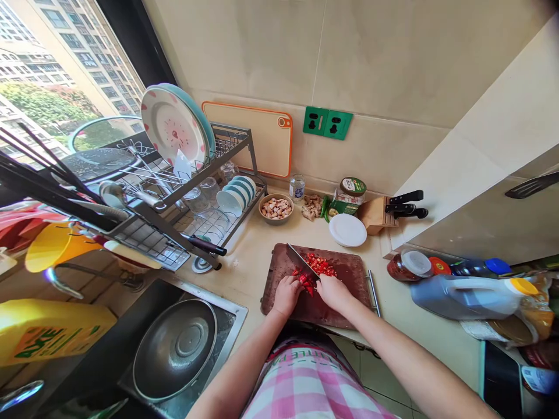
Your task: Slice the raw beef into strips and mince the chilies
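Observation:
A brown cutting board (351, 279) lies on the counter with chopped red peppers (321, 265) on it. My right hand (331, 290) is closed around the handle of a knife (301, 260), whose blade points up and left across the board. The blade lies between the chopped heap and larger red pieces nearer to me. My left hand (287, 293) rests on the board to the left of the knife, its fingers bent and pressed against the larger red pieces. Its fingertips are close to the blade.
Behind the board stand a bowl of garlic (276, 209), ginger (311, 207), a white plate (347, 231) and a knife block (374, 215). A dish rack (218, 157) and a sink with a pan (174, 350) are at the left. Bottles and jars (463, 295) crowd the right.

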Action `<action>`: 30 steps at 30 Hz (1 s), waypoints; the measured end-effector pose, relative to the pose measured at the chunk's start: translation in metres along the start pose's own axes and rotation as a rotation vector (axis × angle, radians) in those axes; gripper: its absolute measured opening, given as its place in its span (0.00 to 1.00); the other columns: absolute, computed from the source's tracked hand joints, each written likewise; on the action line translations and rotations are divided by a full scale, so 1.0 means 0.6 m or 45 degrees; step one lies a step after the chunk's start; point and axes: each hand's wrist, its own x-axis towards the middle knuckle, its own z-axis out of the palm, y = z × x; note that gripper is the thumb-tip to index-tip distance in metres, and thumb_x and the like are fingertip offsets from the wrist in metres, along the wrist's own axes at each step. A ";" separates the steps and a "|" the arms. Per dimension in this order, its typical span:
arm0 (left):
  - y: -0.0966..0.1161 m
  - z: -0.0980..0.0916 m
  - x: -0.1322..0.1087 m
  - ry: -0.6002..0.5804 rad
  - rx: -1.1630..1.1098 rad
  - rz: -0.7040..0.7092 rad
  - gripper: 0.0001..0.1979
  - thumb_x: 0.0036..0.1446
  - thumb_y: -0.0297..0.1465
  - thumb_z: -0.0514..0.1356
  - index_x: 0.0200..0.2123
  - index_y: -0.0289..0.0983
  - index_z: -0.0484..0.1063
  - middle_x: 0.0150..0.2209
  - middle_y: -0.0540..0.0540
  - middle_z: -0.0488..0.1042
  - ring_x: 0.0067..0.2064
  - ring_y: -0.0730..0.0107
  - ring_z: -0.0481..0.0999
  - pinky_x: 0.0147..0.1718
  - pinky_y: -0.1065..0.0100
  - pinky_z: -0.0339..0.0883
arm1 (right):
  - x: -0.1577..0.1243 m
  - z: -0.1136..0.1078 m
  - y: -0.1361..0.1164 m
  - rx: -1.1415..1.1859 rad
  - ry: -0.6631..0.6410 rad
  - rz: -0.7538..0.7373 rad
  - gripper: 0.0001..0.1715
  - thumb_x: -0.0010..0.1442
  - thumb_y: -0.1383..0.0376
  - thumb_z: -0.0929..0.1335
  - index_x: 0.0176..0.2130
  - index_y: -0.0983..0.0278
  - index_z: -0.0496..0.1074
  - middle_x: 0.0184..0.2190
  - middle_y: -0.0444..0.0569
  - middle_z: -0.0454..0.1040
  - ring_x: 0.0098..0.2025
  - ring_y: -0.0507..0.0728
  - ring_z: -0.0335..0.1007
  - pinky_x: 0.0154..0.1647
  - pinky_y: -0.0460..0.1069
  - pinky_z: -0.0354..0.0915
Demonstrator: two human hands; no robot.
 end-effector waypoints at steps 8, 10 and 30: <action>-0.015 0.000 -0.008 -0.025 -0.058 0.049 0.12 0.59 0.29 0.52 0.40 0.41 0.74 0.38 0.47 0.74 0.40 0.68 0.70 0.40 0.67 0.67 | -0.009 0.020 -0.014 -0.013 0.031 0.024 0.17 0.63 0.63 0.54 0.42 0.65 0.67 0.35 0.56 0.75 0.38 0.58 0.73 0.35 0.49 0.62; -0.015 0.003 -0.002 -0.031 -0.061 0.029 0.11 0.58 0.30 0.52 0.38 0.41 0.75 0.37 0.47 0.75 0.40 0.68 0.70 0.39 0.67 0.66 | -0.004 0.014 -0.009 -0.016 0.031 0.001 0.15 0.62 0.63 0.56 0.40 0.64 0.67 0.36 0.55 0.75 0.39 0.58 0.72 0.36 0.49 0.62; -0.003 -0.006 -0.001 -0.014 0.042 0.056 0.08 0.57 0.32 0.55 0.33 0.39 0.74 0.36 0.46 0.73 0.38 0.66 0.70 0.38 0.65 0.65 | -0.004 0.020 -0.012 -0.067 0.034 -0.009 0.15 0.63 0.63 0.55 0.40 0.64 0.67 0.36 0.55 0.75 0.39 0.57 0.73 0.37 0.49 0.62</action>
